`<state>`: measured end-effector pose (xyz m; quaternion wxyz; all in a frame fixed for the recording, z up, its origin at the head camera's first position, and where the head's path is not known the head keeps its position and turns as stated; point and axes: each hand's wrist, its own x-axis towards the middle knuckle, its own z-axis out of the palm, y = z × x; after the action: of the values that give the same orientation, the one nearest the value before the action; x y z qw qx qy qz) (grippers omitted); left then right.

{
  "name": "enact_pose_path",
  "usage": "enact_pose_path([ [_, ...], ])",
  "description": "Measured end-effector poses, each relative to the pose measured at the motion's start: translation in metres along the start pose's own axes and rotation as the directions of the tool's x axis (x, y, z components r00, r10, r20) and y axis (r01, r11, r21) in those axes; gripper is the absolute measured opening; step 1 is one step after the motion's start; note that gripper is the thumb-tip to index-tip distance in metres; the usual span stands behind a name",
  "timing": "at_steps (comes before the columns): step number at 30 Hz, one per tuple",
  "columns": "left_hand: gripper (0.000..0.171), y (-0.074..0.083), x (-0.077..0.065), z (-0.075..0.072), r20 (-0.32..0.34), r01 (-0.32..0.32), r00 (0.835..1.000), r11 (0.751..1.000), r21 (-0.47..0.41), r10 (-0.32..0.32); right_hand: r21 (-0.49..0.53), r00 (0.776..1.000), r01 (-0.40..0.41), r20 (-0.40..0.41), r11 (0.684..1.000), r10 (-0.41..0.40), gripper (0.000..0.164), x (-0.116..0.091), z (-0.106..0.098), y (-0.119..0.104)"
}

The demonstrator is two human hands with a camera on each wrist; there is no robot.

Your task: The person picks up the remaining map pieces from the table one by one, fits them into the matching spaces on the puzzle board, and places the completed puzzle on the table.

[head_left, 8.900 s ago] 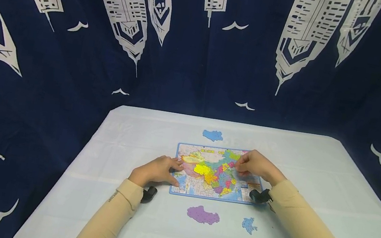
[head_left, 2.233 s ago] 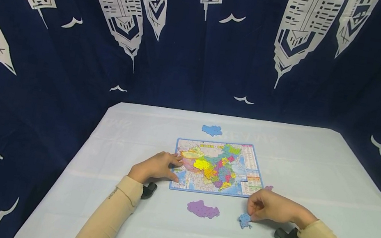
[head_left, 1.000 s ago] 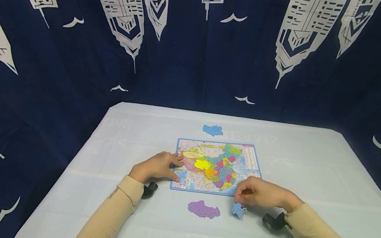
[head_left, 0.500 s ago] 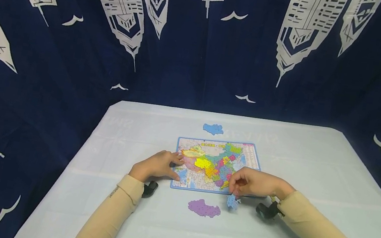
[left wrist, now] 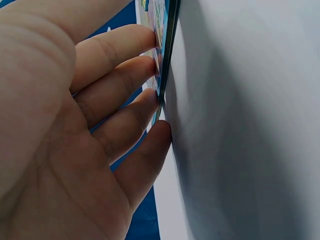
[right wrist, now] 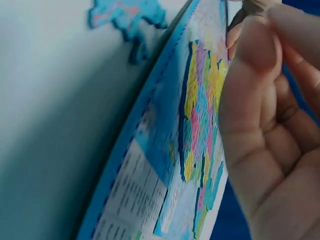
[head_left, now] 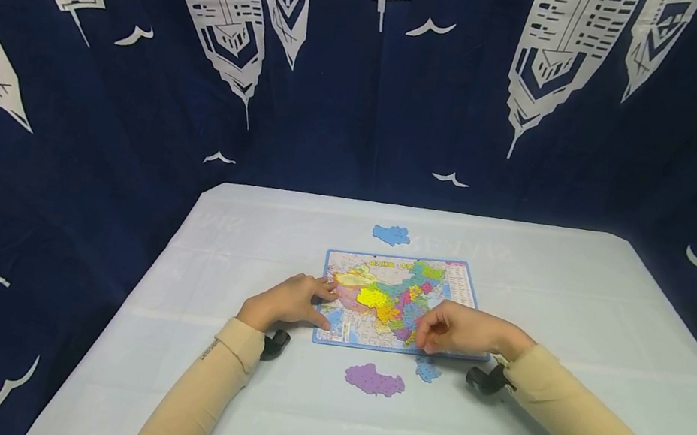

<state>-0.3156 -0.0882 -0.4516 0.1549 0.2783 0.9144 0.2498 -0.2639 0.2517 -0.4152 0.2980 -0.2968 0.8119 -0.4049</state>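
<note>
A map puzzle board (head_left: 364, 336) of China with coloured pieces and a blue border lies on the white table. My left hand (head_left: 290, 303) rests at its left edge, fingers extended onto the board and thumb near the lower left corner; the left wrist view shows the fingertips (left wrist: 152, 67) along that edge. Over the board's lower right part is my right hand (head_left: 461, 330), fingers curled, thumb and forefinger tips together in the right wrist view, with no piece visible between them. A small blue puzzle piece (head_left: 427, 371) lies just below the board's front edge, apart from the hand.
A purple puzzle piece (head_left: 374, 380) lies in front of the board, left of the small blue one. Behind the board is a larger blue piece (head_left: 391, 235). A dark blue curtain (head_left: 371, 115) with white buildings hangs beyond the white table (head_left: 251, 225).
My right hand has carried the small blue piece leftward to the board's front edge and let go of it, then moved slightly up over the board. My left hand stays in place.
</note>
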Motion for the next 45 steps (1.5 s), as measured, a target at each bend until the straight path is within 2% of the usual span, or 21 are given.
enact_pose_path([
  [8,0.065,0.002,0.001,-0.002,-0.008,0.003,1.000,1.000,-0.011,-0.003,-0.097,0.996,-0.046,-0.077,0.994,0.039,0.010,-0.016,0.013,0.003],
  [16,0.065,0.002,-0.002,-0.002,-0.002,0.010,1.000,1.000,-0.014,-0.010,-0.162,0.987,-0.012,-0.160,0.987,-0.014,0.015,-0.020,0.028,0.008],
  [22,0.065,0.000,-0.001,0.001,-0.003,0.005,1.000,1.000,-0.009,-0.005,-0.215,0.979,-0.034,-0.202,0.976,-0.011,0.014,-0.018,0.036,0.008],
  [45,0.067,0.002,0.000,0.001,-0.008,0.018,1.000,1.000,0.006,-0.018,-0.351,0.974,-0.019,-0.217,0.936,-0.062,0.024,-0.015,0.044,0.003],
])
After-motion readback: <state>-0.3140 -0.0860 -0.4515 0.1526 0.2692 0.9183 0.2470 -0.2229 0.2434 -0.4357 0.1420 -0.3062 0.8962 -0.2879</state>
